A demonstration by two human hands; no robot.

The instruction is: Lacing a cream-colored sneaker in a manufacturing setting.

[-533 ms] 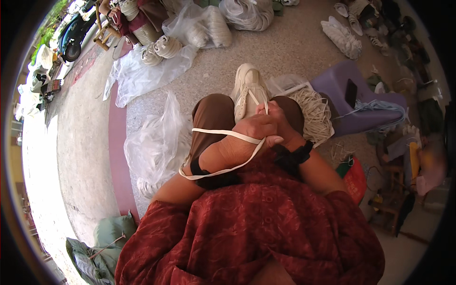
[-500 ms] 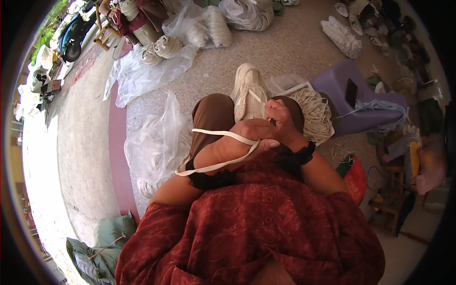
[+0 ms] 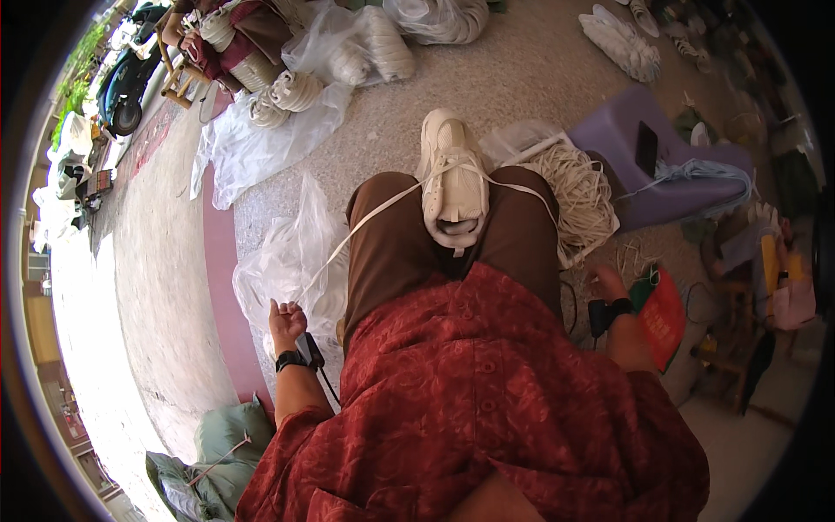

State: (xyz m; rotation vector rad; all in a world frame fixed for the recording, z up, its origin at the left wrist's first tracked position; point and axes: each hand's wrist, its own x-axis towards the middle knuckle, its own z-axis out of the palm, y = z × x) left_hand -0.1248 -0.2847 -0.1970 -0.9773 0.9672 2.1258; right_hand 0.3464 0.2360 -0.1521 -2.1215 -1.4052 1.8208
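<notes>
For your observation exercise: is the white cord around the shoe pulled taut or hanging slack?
Taut. The white cord runs straight from the left hand, loops around the white shoe, and continues straight toward the right hand.

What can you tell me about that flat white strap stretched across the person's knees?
The white strap is a flat, narrow band that looks woven. It loops around the sole of the cream sneaker and is pulled taut. One end runs down-left over the brown trousers to the left hand, which grips it; the other runs right over the knee toward the right hand.
</notes>
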